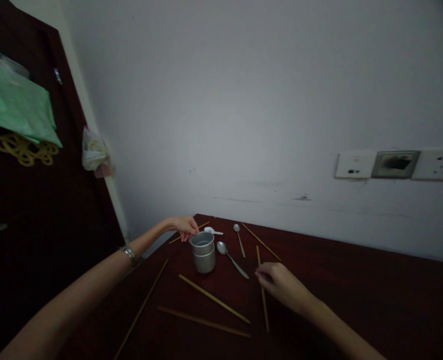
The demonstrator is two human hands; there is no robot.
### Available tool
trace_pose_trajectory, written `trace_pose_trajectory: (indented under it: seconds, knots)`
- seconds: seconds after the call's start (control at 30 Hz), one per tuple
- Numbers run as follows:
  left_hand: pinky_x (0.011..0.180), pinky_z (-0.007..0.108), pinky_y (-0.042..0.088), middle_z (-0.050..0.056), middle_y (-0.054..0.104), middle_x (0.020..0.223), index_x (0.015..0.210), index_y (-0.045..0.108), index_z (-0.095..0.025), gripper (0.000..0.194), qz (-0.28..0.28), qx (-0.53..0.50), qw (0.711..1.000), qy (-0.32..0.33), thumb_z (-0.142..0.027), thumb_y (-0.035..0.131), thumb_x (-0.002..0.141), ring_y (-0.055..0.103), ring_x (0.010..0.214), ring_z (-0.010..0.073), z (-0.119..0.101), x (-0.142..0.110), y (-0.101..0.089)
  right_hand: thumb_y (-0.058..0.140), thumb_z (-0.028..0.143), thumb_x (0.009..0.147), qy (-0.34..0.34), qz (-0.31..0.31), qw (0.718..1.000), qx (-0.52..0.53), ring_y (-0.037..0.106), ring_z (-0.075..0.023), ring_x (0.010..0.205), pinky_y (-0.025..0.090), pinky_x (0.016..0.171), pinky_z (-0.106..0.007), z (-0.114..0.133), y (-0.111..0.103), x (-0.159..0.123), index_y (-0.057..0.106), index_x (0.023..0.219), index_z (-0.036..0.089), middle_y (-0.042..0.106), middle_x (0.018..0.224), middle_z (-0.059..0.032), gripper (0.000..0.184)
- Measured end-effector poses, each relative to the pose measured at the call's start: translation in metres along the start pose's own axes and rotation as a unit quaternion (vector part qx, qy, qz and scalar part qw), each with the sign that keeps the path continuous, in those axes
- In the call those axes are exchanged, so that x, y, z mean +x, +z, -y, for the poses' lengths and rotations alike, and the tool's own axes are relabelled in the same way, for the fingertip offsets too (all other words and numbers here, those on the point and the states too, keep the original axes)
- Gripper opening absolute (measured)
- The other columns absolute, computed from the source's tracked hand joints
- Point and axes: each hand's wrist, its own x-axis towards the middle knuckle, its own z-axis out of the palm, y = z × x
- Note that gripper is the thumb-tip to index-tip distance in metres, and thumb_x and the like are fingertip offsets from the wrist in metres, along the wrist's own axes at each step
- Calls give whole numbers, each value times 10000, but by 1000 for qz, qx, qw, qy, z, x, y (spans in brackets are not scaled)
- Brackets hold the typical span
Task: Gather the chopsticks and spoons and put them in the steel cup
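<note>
At the table's far left corner, my left hand (185,227) has its fingers closed around a wooden chopstick (203,225), just beside the rim of a grey metal cup (204,259). The cup stands upright, and little of its inside shows. My right hand (279,284) pinches another chopstick (264,307) near its middle; this one appears to lie along the tabletop. Close to the cup are a large metal spoon (234,261), a smaller long-handled spoon (240,241) and a white spoon (213,231).
More chopsticks lie spread about: one by the wall (261,241), two in front of the cup (213,299) and one along the left edge (141,309). A dark red table (356,300) meets the wall, which carries sockets (354,165). Bags hang by the door (93,150).
</note>
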Motion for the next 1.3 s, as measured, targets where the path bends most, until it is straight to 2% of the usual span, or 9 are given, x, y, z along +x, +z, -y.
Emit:
trace_pose_trajectory:
  seconds: [0.3, 0.43, 0.77, 0.9, 1.0, 1.07, 1.13, 1.23, 1.3]
  knots:
    - [501, 264, 449, 17, 573, 508, 751, 627, -138, 178, -120, -18, 992, -11, -262, 551, 648, 527, 461, 123, 11, 0, -7, 383, 390, 785, 118, -101, 987, 43, 606, -220, 730, 439, 683, -302, -101, -29, -26, 663, 845, 137, 667, 793, -93, 382]
    - [518, 282, 456, 22, 565, 508, 793, 621, -128, 237, -147, -30, 988, -27, -304, 557, 647, 531, 474, 136, 17, 3, -7, 407, 415, 766, 161, -130, 977, 51, 611, -238, 782, 441, 727, -318, -131, -34, -45, 667, 850, 138, 675, 842, -102, 389]
    - [519, 290, 460, 78, 607, 621, 984, 552, -102, 560, -132, -5, 990, -58, -554, 528, 654, 568, 554, 178, 12, 0, 0, 439, 429, 732, 191, -143, 969, 64, 622, -226, 731, 450, 673, -287, -149, -39, -81, 682, 810, 158, 683, 792, -78, 372]
    - [544, 301, 486, 119, 633, 741, 1053, 492, -118, 651, -107, 7, 991, -76, -638, 457, 664, 599, 635, 208, 15, -1, 1, 440, 436, 727, 192, -139, 969, 64, 619, -210, 701, 450, 645, -273, -152, -41, -92, 678, 822, 144, 683, 772, -68, 389]
    - [549, 301, 492, 141, 630, 852, 1065, 483, -134, 657, -122, 7, 989, -87, -658, 418, 675, 609, 691, 223, 17, -4, 2, 430, 438, 731, 191, -140, 970, 57, 613, -201, 654, 451, 611, -266, -151, -45, -101, 680, 817, 149, 680, 721, -58, 392]
    - [543, 286, 486, 134, 620, 910, 1033, 501, -144, 601, -158, 19, 983, -93, -634, 412, 696, 607, 723, 223, 14, -6, 2, 424, 440, 734, 193, -137, 970, 50, 613, -201, 649, 454, 608, -266, -150, -47, -107, 680, 818, 149, 680, 720, -58, 396]
    - [547, 275, 477, 122, 614, 933, 1005, 516, -143, 514, -227, 45, 969, -91, -566, 400, 739, 599, 755, 224, 7, -7, 4, 419, 436, 740, 196, -132, 971, 41, 619, -205, 683, 459, 636, -268, -150, -49, -113, 676, 834, 144, 684, 766, -66, 401]
    - [634, 280, 462, 126, 611, 939, 1061, 498, -111, 414, -386, 101, 915, -65, -403, 402, 785, 578, 833, 228, -15, -6, 9, 406, 431, 754, 199, -127, 971, 22, 625, -216, 762, 463, 697, -275, -152, -50, -121, 669, 866, 140, 684, 845, -76, 408]
    - [712, 286, 440, 134, 606, 942, 1147, 437, -76, 434, -474, 127, 871, -25, -315, 411, 785, 565, 869, 221, -36, -2, 16, 397, 434, 764, 204, -132, 970, 2, 620, -224, 838, 457, 755, -280, -153, -51, -126, 665, 893, 140, 678, 905, -81, 417]
